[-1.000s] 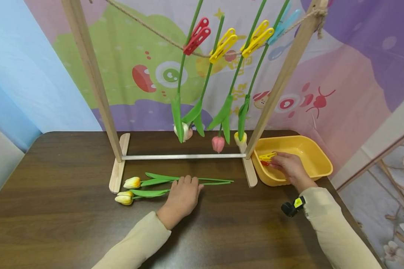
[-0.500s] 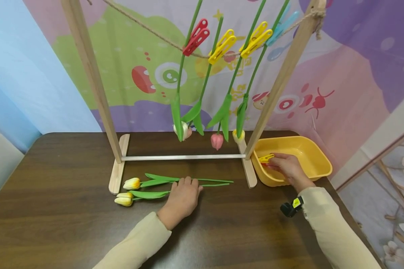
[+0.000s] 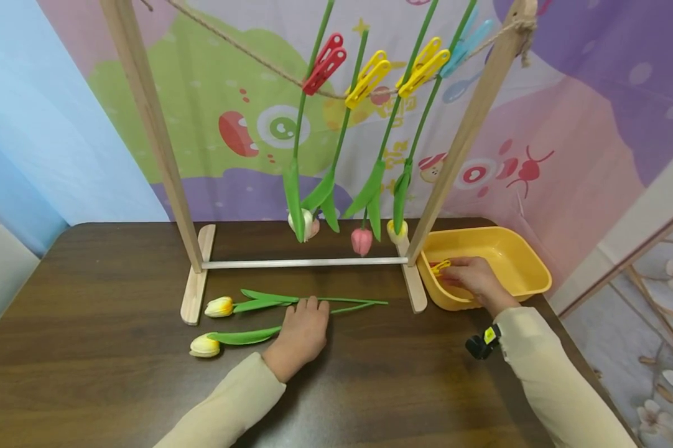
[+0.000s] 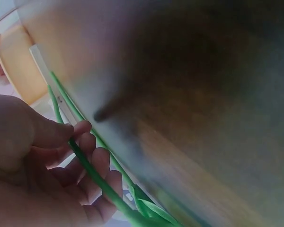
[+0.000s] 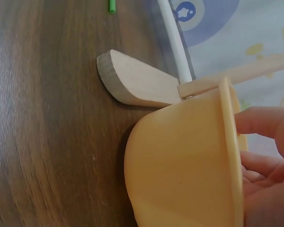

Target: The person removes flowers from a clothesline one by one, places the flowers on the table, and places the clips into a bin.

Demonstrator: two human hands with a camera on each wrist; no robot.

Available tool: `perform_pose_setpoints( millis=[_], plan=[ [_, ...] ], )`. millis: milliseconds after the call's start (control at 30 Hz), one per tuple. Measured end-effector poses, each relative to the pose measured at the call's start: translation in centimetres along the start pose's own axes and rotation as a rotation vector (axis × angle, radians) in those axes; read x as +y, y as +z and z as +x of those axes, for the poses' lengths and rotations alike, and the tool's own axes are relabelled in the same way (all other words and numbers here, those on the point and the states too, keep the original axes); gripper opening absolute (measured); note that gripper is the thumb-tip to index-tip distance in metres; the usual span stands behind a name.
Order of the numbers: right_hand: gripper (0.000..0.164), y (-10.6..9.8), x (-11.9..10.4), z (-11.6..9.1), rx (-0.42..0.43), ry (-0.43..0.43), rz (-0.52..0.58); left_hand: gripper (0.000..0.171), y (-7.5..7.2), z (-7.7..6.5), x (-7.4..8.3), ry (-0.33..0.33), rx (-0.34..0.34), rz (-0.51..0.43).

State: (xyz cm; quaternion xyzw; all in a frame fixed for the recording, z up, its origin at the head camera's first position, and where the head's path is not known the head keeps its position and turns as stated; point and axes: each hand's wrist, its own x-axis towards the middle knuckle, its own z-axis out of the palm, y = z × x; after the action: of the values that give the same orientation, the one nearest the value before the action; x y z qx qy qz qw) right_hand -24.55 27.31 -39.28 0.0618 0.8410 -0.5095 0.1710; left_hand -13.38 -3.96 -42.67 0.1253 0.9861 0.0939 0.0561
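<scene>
My left hand [image 3: 304, 333] pinches the green stem [image 4: 92, 172] of the nearer artificial tulip, whose pale yellow head [image 3: 204, 345] lies on the table to the left. Just beyond it a second tulip with a yellow-orange head [image 3: 219, 307] lies roughly parallel. My right hand [image 3: 476, 280] reaches into the yellow basin [image 3: 524, 283] and pinches a yellow clothespin [image 3: 441, 267] near its left wall; a bit of red shows beside it. In the right wrist view the basin wall hides the clothespin and part of the fingers.
A wooden frame [image 3: 160, 134] with a white crossbar [image 3: 308, 263] stands behind the hands. From its twine [image 3: 241, 48] several tulips hang head down, held by red [image 3: 324, 65], yellow [image 3: 368, 79] and blue clothespins [image 3: 468, 46]. A patterned backdrop [image 3: 213, 74] hangs behind.
The nearer tulip's head has shifted slightly toward me, widening the gap between the two tulips. In the basin, the yellow clothespin has turned and dropped a little in my right fingers.
</scene>
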Motion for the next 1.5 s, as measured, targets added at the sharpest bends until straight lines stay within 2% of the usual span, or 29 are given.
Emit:
perform_pose_setpoints(
  millis=[200, 333, 567, 833, 1033, 1500],
  plan=[
    [0.05, -0.1, -0.2, 0.2, -0.038, 0.045, -0.134, 0.026, 0.0, -0.1, 0.0, 0.004, -0.014, 0.015],
    [0.044, -0.3, -0.3, 0.2, -0.074, 0.038, -0.241, 0.026, 0.1, -0.1, -0.1, 0.003, -0.019, 0.017],
    [0.036, -0.8, -0.1, 0.3, -0.075, 0.041, -0.44, 0.027, 0.1, -0.1, -0.2, -0.007, -0.041, -0.012],
    [0.037, -0.8, 0.5, 0.9, -0.092, -0.047, -0.609, 0.027, 0.1, -0.2, -0.3, 0.015, -0.018, -0.007],
    [0.037, -0.4, 0.7, 1.3, -0.066, -0.059, -0.678, 0.026, 0.2, -0.2, -0.3, 0.023, 0.001, -0.006],
    [0.037, 0.4, 0.4, 1.4, -0.063, -0.042, -0.731, 0.028, 0.1, -0.2, -0.4, 0.019, -0.002, 0.018]
  ],
)
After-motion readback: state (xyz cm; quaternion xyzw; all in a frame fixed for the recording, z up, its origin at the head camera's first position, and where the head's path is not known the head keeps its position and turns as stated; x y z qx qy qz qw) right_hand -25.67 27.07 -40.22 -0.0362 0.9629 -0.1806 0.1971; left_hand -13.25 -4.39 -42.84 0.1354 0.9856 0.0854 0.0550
